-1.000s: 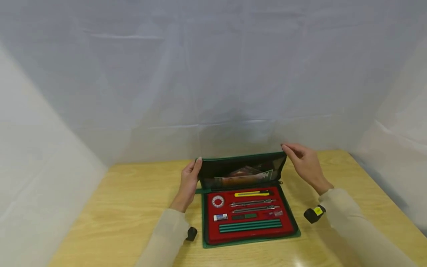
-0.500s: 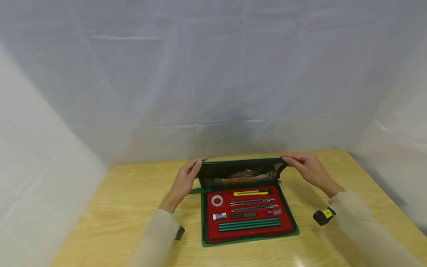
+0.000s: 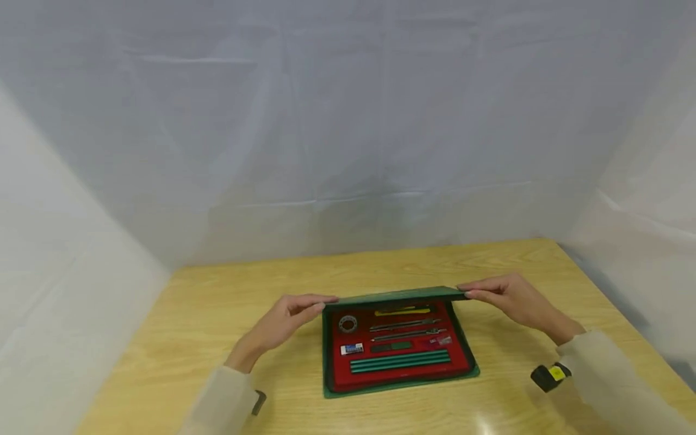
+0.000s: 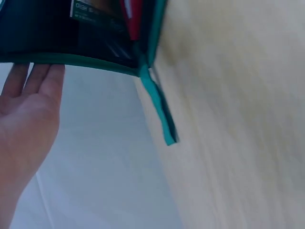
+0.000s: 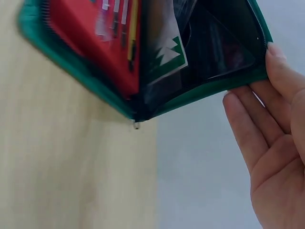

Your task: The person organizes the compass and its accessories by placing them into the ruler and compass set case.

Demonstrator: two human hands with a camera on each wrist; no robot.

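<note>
A green zip case (image 3: 402, 386) lies on the table, its lid (image 3: 399, 295) raised at a low slant over the back part. At the lid's left corner my left hand (image 3: 280, 320) pinches the edge between thumb and fingers. My right hand (image 3: 513, 299) grips the right corner the same way. Set in the red tray (image 3: 391, 379) are green pencils (image 3: 400, 361), an eraser (image 3: 351, 348), compasses (image 3: 408, 336), a white ring-shaped piece (image 3: 348, 324) and a yellow cutter knife (image 3: 402, 312), partly shaded by the lid. Printed paper (image 5: 167, 67) shows in the lid's clear pocket.
The wooden table (image 3: 217, 320) reaches back to a pale cloth wall (image 3: 348, 151), with more cloth on both sides. From the case's left hinge corner a green strap (image 4: 159, 109) hangs out. A zip pull (image 5: 137, 125) sticks out at the right hinge corner.
The lid has swung forward and down from nearly upright, hiding its inside from the head view. Both hands have come lower with it, and the right hand's fingers now lie along the lid's corner.
</note>
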